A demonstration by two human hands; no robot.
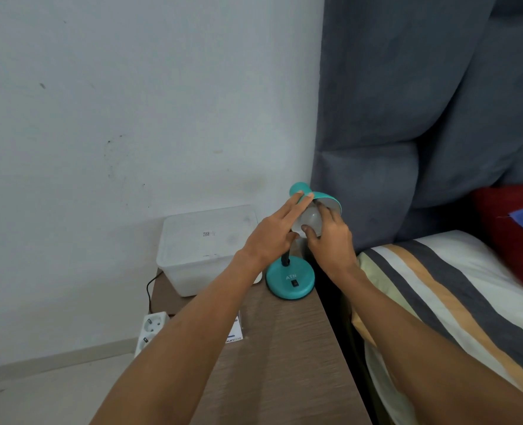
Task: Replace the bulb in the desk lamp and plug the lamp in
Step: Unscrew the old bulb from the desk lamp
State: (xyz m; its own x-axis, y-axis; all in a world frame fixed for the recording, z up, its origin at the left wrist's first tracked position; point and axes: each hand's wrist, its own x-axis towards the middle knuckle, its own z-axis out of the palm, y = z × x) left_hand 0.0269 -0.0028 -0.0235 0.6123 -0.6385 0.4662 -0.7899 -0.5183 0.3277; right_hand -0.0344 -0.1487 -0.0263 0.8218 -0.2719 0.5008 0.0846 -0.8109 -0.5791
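A teal desk lamp stands on the wooden bedside table (288, 348), its round base (290, 283) with a black switch near the table's far right corner. Its shade (327, 199) tilts toward me. A white bulb (309, 220) sits at the shade's mouth. My right hand (330, 237) grips the bulb with thumb and fingers around it. My left hand (272, 234) steadies the shade, fingertips pressed on its teal top. A white power strip (150, 329) lies on the floor left of the table, with a black cord (149, 289) running up behind the table.
A frosted plastic storage box (205, 250) fills the table's far left. A small white carton (235, 331) lies partly under my left forearm. A grey padded headboard (407, 118) and a bed with striped bedding (456, 305) border the table on the right.
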